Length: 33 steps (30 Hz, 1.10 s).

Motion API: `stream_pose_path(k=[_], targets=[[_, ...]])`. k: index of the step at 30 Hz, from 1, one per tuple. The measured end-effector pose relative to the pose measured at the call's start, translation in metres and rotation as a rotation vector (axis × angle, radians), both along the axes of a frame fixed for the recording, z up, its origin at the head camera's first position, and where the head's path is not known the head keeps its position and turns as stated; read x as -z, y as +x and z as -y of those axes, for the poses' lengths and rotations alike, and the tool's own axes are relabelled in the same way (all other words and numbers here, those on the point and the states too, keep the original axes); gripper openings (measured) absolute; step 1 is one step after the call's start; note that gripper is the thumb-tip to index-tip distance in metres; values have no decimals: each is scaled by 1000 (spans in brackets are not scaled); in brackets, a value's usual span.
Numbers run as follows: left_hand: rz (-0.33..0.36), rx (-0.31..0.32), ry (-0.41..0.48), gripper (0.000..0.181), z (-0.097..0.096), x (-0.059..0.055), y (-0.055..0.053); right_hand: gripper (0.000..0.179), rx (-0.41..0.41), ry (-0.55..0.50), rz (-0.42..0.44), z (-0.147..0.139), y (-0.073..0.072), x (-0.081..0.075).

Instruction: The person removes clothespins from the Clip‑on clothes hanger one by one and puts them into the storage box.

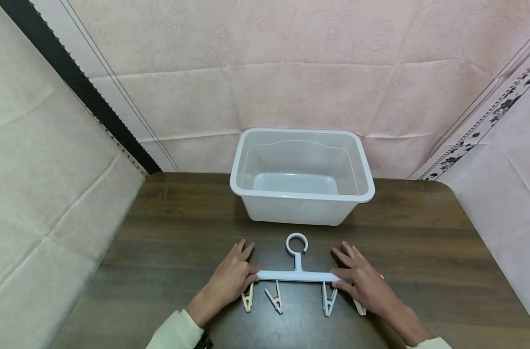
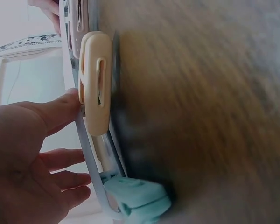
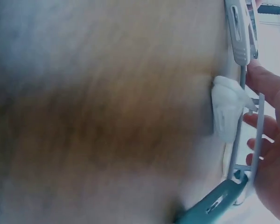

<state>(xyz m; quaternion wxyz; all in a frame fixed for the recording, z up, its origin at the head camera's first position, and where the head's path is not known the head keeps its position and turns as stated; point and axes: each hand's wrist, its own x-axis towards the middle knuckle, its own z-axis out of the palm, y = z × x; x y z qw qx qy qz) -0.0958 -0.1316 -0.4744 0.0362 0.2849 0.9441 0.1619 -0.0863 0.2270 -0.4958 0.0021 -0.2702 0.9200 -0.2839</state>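
A pale blue clip hanger (image 1: 297,276) lies on the table with its hook pointing toward the bin. At its left end, my left hand (image 1: 231,276) pinches the bar between thumb and forefinger, the other fingers stretched forward. My right hand (image 1: 364,278) holds the right end in much the same way. Along the near side sit several clips, among them a cream clip (image 1: 247,298), a pinkish clip (image 1: 275,299) and a grey-white clip (image 1: 328,299). Teal clips show at the ends: one teal clip (image 2: 140,198) in the left wrist view, another teal clip (image 3: 214,205) in the right.
Behind the hanger stands a white plastic bin (image 1: 302,209) with nothing visible inside. The dark wooden table (image 1: 160,252) has rounded far corners. Pale cloth (image 1: 291,92) hangs behind and on both sides.
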Motion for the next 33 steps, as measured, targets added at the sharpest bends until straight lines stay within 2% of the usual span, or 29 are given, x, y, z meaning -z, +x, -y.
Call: stream_pose_path(k=[5, 9, 12, 18, 21, 28, 33], targets=[[-14, 3, 27, 24, 3, -6, 3, 32, -85, -6, -308, -2, -2, -1], [-56, -2, 83, 24, 4, -14, 6, 29, -127, -63, -447, -2, -5, -6], [-107, -1, 125, 23, 5, -19, 7, 29, -141, -87, -489, -2, -7, -11], [-182, 7, 190, 22, 5, -28, 5, 44, -150, -114, -551, -2, -11, -23], [-219, 19, 217, 20, 3, -32, 2, 43, -148, -136, -585, -3, -12, -28], [-300, 46, 223, 22, 0, -43, -2, 43, -111, -164, -707, -4, -14, -35], [-365, 76, 219, 23, 2, -54, -4, 40, -110, -184, -761, -4, -16, -47]])
